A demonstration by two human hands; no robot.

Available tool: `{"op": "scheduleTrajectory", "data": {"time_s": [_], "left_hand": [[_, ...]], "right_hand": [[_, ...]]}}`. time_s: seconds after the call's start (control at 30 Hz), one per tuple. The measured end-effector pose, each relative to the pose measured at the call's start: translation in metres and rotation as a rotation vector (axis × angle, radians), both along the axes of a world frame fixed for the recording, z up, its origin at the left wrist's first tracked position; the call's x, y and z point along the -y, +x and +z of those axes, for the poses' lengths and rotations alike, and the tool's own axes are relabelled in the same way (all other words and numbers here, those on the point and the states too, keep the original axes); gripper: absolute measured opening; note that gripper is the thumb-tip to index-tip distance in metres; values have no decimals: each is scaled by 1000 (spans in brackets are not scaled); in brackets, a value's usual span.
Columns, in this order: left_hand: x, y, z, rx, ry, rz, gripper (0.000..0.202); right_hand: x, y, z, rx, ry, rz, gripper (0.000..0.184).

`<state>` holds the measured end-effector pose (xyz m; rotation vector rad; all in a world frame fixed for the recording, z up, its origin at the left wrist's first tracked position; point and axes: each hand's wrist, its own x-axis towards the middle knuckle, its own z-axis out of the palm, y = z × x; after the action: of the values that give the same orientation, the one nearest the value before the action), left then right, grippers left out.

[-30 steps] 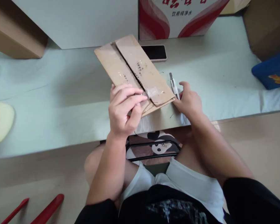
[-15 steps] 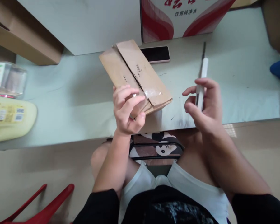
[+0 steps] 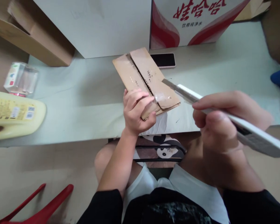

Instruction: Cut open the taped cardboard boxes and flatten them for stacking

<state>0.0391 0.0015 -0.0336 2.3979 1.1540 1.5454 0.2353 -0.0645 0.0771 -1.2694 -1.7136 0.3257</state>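
Note:
A flat brown cardboard box (image 3: 140, 77), slit along the middle seam between its flaps, is tilted above the table's front part. My left hand (image 3: 138, 109) is closed round its near left corner, fingers on top and thumb at the near edge. Shiny tape shows near the box's right end. My right hand (image 3: 224, 118) grips a white utility knife (image 3: 249, 130) between thumb and fingers. Its blade is out and points left, close in view to the box's right edge; whether it touches I cannot tell.
A phone (image 3: 164, 60) lies behind the box. Farther back stand a white box (image 3: 102, 28) and a red-and-white carton (image 3: 189, 25). At left are an open cardboard box (image 3: 51, 46), a clear plastic container (image 3: 23, 77) and a yellow bottle (image 3: 18, 115). A red stool (image 3: 49, 202) stands below left.
My right hand has turned the utility knife from pointing away to pointing left and has come up nearer the camera. My left hand still holds the cardboard box; the view has shifted slightly.

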Motion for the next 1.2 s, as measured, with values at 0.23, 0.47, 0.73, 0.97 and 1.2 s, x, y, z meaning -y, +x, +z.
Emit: {"op": "scheduleTrajectory", "data": {"time_s": [0.23,0.47,0.73,0.97,1.2], "left_hand": [[2,3,2,24,48,29,27],[4,5,3,34,64,36,26],[4,3,2,63,22,-20,30],[4,2,4,15,16,-5,30],[5,2,5,-23,18,30,33]], "right_hand": [[-11,-4,-44,69,156,120,18],[-8,-6,-48,-12,111,102,18],[-12,-14,-60,21,239,123,13],[-9,-19,-61,-46,156,49,13],[-3,-13,-55,-79,72,58,14]]}}
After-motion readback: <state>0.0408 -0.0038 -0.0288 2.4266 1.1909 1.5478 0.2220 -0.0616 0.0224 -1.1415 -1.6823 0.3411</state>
